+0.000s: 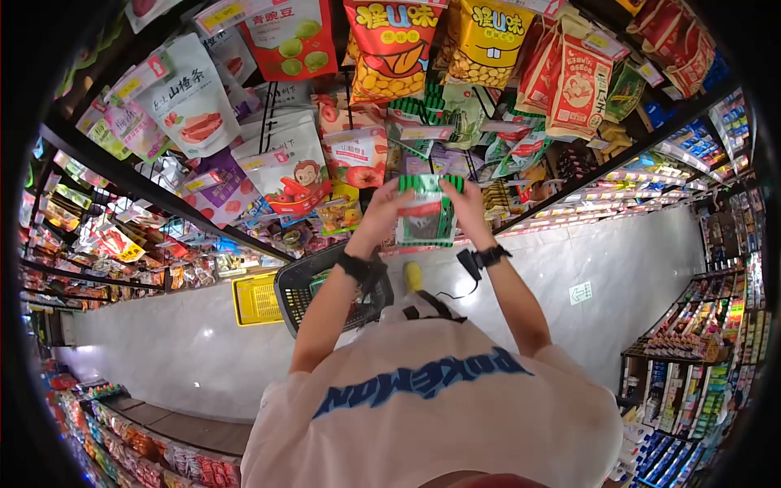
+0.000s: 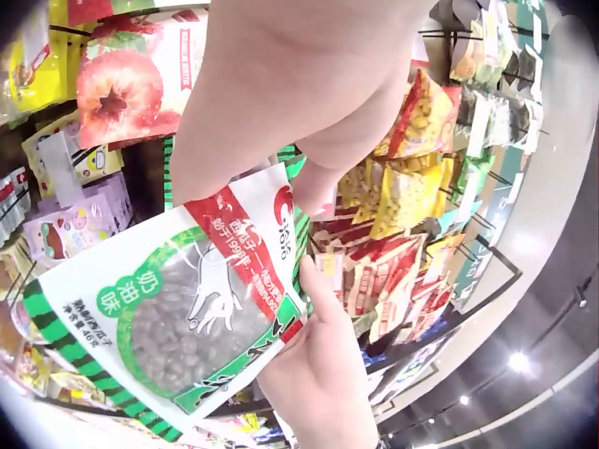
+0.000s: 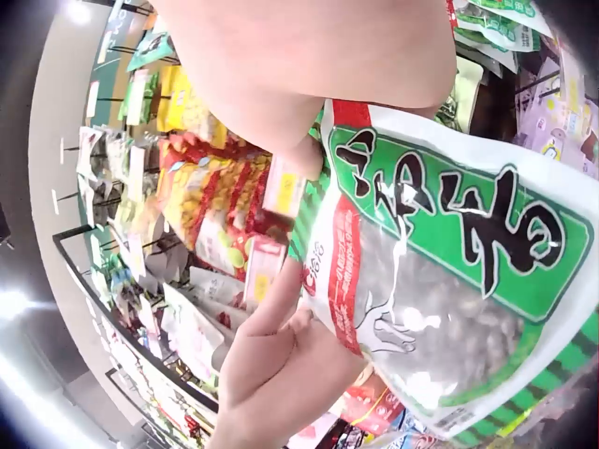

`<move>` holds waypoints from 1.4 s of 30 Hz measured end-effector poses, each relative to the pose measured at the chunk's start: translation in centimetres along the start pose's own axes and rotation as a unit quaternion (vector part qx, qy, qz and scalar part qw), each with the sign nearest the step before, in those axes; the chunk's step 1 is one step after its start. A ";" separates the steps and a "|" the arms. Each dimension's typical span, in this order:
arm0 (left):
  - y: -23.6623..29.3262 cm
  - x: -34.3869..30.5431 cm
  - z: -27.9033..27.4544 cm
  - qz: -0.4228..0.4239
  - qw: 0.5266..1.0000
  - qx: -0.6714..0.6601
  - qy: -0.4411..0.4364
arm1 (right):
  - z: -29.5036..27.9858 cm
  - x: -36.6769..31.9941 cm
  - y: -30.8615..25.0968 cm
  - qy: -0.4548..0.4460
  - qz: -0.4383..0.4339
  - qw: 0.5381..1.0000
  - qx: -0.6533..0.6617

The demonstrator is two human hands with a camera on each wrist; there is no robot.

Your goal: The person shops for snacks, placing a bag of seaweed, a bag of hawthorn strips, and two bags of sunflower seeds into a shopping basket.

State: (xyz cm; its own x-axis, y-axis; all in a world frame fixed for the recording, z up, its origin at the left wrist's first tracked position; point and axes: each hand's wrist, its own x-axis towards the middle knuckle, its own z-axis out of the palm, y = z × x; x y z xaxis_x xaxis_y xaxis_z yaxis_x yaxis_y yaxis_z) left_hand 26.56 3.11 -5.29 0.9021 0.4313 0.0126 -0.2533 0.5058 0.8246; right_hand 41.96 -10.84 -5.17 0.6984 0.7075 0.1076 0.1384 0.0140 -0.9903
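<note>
A bag of seeds (image 1: 425, 226) is held up between the two hands, in front of the shelf (image 1: 154, 175) and above the floor (image 1: 618, 260). The left hand (image 1: 381, 215) is clamped on one side edge of the bag, and the right hand (image 1: 469, 210) is clamped on the opposite edge, so the bag lies directly between them, touching both. In the head view both grips sit towards the corners at the bag's end nearer the shelf, while the striped end nearer the person reaches out past the fingers. Each wrist view shows the other hand's thumb lying along the bag's edge. A red band crosses the white front near the gripped end, and dark seeds show through a window beyond it.

Past the bag, packets hang from the shelf: a red snack bag (image 1: 392, 57) and a yellow snack bag (image 1: 490, 45) towards its top edge, with a pouch with a monkey (image 1: 289, 177) lower down, near the front edge on the left. A dark basket (image 1: 282, 302) stands on the floor beneath the left forearm, which hides part of it, and a yellow basket (image 1: 254, 301) is just beside its left edge. A yellow shoe (image 1: 412, 276) shows near the dark basket's right edge, and black straps (image 1: 355, 266) circle both wrists
</note>
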 end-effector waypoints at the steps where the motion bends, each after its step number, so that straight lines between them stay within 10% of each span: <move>1: -0.1 1.7 -0.6 0.006 1.000 0.018 0.009 | 0.1 1.8 0.1 0.003 0.004 1.000 0.021; 9: 0.7 8.6 -1.4 0.088 0.987 0.086 0.100 | 0.7 11.0 3.1 -0.004 -0.112 0.991 0.074; 42: -0.5 14.7 -1.5 0.173 0.895 0.247 0.329 | 2.1 17.2 0.0 0.005 -0.129 0.992 0.014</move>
State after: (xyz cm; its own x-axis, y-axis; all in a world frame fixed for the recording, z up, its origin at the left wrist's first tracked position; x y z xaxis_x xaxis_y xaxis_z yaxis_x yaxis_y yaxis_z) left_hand 39.46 10.32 -6.33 0.3570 0.9271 0.1139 -0.1457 -0.0651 0.9872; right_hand 52.53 2.83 -3.54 0.6499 0.6702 0.3585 0.2938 0.2136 -0.9317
